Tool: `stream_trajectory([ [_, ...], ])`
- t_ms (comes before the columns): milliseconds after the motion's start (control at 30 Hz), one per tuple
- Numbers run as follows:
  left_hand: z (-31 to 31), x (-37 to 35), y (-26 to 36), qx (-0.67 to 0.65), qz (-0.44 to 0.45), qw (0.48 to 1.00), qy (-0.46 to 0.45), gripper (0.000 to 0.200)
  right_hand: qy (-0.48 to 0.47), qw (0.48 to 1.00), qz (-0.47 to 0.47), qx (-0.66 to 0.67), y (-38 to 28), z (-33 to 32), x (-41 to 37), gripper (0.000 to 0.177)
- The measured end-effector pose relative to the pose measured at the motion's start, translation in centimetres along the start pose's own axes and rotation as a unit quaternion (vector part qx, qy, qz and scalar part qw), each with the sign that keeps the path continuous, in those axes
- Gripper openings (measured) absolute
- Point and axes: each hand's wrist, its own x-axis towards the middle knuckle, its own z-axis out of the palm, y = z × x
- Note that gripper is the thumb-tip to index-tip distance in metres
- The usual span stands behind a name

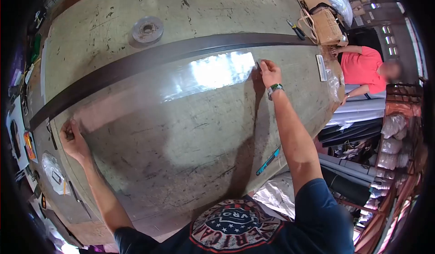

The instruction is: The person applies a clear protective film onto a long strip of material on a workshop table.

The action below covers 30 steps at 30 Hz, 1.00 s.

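A clear plastic strip (217,73) stretches across the worn table, shiny on the right and pinkish near its left end. My right hand (270,74) pinches its right end between thumb and fingers. At the opposite end, my left hand (74,141) has its fingers closed on the strip's corner. Just beyond the strip lies a long dark flat bar (136,64), running from the left edge of the table to the right. A roll of clear tape (147,29) rests flat past that bar. Nearer my body, a turquoise utility knife (268,162) lies below my right forearm.
A person in a red shirt (362,66) stands at the table's right end. Cardboard boxes (327,26), a yellow-and-black handled tool (297,30) and a white block (321,67) sit there. A clear plastic bag (53,172) lies at left. Rolled material (358,113) is stored beyond.
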Motion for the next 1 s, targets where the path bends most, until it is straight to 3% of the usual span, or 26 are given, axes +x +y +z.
stream_trajectory([
  [133, 0.1, 0.0, -0.2, 0.012, -0.004, 1.000, -0.008, 0.026, -0.073, 0.997, -0.016, -0.004, 1.0, 0.2, -1.3, 0.028],
  [300, 0.2, -0.1, 1.4, -0.009, 0.032, 0.996, 0.079, 0.027, 0.082, 0.992, -0.080, 0.051, -0.2, -0.4, -2.7, 0.024],
  [367, -0.4, 0.5, -0.1, 0.021, 0.060, 0.992, 0.106, 0.031, 0.023, 0.998, -0.046, 0.028, 0.6, -3.7, -2.6, 0.024],
  [400, -1.5, 1.5, -0.7, 0.014, 0.037, 0.994, 0.104, 0.033, -0.007, 1.000, -0.022, 0.016, 1.5, -5.2, -3.1, 0.024],
  [467, -3.0, 0.5, -2.2, 0.012, -0.031, 0.998, 0.058, 0.037, -0.012, 0.991, 0.002, -0.134, 0.0, -9.3, -6.0, 0.027],
  [500, -3.4, -0.8, -0.6, 0.007, -0.028, 0.996, 0.080, 0.041, -0.023, 0.992, -0.059, -0.105, 1.0, -11.1, -6.9, 0.029],
  [533, -4.2, -2.7, 0.1, 0.026, -0.010, 0.999, 0.043, 0.042, -0.033, 0.989, -0.128, -0.072, 2.1, -12.9, -8.3, 0.031],
  [633, -6.2, -9.2, 3.1, 0.041, 0.024, 0.997, -0.057, 0.044, -0.055, 0.976, -0.184, -0.102, 2.1, -17.9, -14.7, 0.027],
  [700, -5.4, -16.5, 6.1, 0.101, 0.020, 0.986, -0.130, 0.034, -0.139, 0.956, -0.151, -0.211, 1.8, -20.8, -19.9, 0.030],
  [733, -4.3, -21.3, 8.0, 0.051, 0.056, 0.985, -0.156, 0.021, -0.161, 0.930, -0.232, -0.234, 2.0, -21.5, -22.2, 0.030],
  [767, -4.5, -25.3, 13.3, 0.121, -0.038, 0.952, -0.280, 0.018, -0.182, 0.896, -0.313, -0.256, 2.5, -22.1, -24.1, 0.030],
  [833, -2.7, -33.2, 16.2, 0.071, -0.044, 0.898, -0.432, 0.025, -0.235, 0.884, -0.312, -0.257, 3.3, -22.1, -27.3, 0.031],
  [867, -1.3, -36.6, 18.1, 0.042, 0.195, 0.893, -0.402, 0.014, -0.244, 0.879, -0.323, -0.253, 3.8, -22.1, -28.5, 0.032],
  [933, 0.8, -40.9, 23.7, -0.024, 0.196, 0.871, -0.449, 0.022, -0.260, 0.867, -0.346, -0.248, 4.7, -21.8, -30.2, 0.034],
  [1000, 2.8, -44.5, 25.1, 0.009, 0.233, 0.864, -0.445, 0.036, -0.277, 0.849, -0.377, -0.245, 6.0, -21.6, -31.4, 0.035],
])
